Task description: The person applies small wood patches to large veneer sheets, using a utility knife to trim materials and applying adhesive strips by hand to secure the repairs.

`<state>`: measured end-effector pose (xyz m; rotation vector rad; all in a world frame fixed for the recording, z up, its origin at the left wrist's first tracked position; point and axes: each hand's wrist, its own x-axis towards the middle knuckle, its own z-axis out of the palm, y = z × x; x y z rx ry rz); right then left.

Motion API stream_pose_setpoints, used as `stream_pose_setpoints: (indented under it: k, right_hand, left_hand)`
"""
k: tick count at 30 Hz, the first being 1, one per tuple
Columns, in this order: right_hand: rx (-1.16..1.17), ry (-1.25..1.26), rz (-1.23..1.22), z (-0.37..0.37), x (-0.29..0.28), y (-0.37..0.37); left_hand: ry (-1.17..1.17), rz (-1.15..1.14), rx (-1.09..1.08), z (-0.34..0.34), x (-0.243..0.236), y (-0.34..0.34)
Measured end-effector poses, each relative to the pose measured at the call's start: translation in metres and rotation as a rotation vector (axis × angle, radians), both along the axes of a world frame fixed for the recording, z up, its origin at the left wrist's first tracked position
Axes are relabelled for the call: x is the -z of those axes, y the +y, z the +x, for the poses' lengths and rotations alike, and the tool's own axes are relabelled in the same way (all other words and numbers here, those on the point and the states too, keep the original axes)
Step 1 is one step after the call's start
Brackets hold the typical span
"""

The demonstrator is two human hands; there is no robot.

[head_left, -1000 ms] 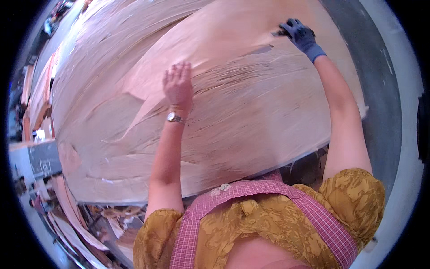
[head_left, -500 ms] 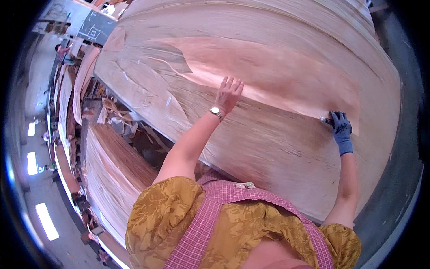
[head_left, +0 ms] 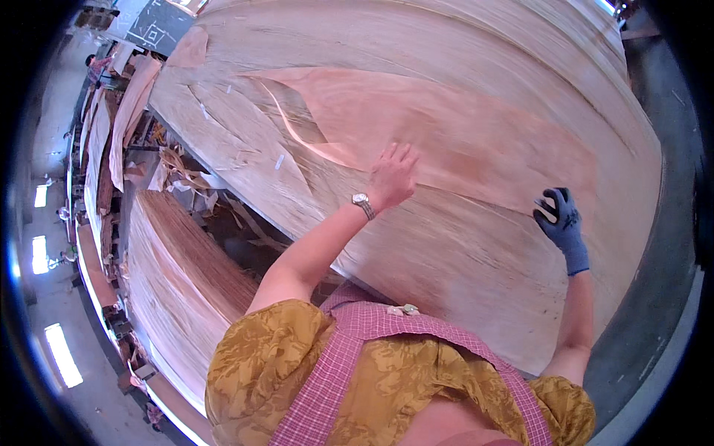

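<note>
A thin reddish-brown wood veneer sheet [head_left: 446, 119] with a pointed left end lies on a broad layer of paler veneer [head_left: 416, 238]. My bare left hand [head_left: 394, 177], with a watch [head_left: 361, 199] on the wrist, rests on the sheet's near edge, fingers stretched out. Left of it, a narrow strip [head_left: 291, 130] of veneer curls up beside the sheet. My right hand [head_left: 561, 223], in a blue glove with black fingertips, is curled in a pinch near the sheet's right end. A small pale thing shows at its fingertips, too small to name.
At the left stands a tall stack of veneer [head_left: 186, 260]; torn scraps [head_left: 190, 178] lie between it and the work surface. Beyond are more veneer piles [head_left: 134, 111] and a person [head_left: 97, 68]. A dark floor strip [head_left: 654, 201] runs along the right.
My left hand has shifted slightly right and nearer to me. My right hand has curled its fingers and drawn back a little. The strip by the sheet's left part now bows up more.
</note>
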<state>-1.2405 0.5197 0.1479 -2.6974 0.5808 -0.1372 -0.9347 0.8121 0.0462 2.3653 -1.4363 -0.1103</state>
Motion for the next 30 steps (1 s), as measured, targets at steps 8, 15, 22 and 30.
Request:
stream_pose_setpoints:
  k: [8,15,22,30]
  right_hand:
    - [-0.080,-0.152,0.509,0.224,0.062,0.084]
    - [-0.436,0.063,-0.065,0.455,0.078,0.195]
    - [-0.278,0.336,-0.150,0.595,0.095,0.259]
    - [-0.283,0.347,-0.157,0.578,0.112,0.258]
  left_hand:
    - [-0.098,0.153,-0.407,0.174,0.022,0.003]
    - [-0.155,0.054,-0.631,0.309,0.041,0.069]
    - [-0.058,-0.267,-0.649,0.337,0.038,0.083]
    - [0.005,-0.106,-0.650,0.336,0.024,0.081]
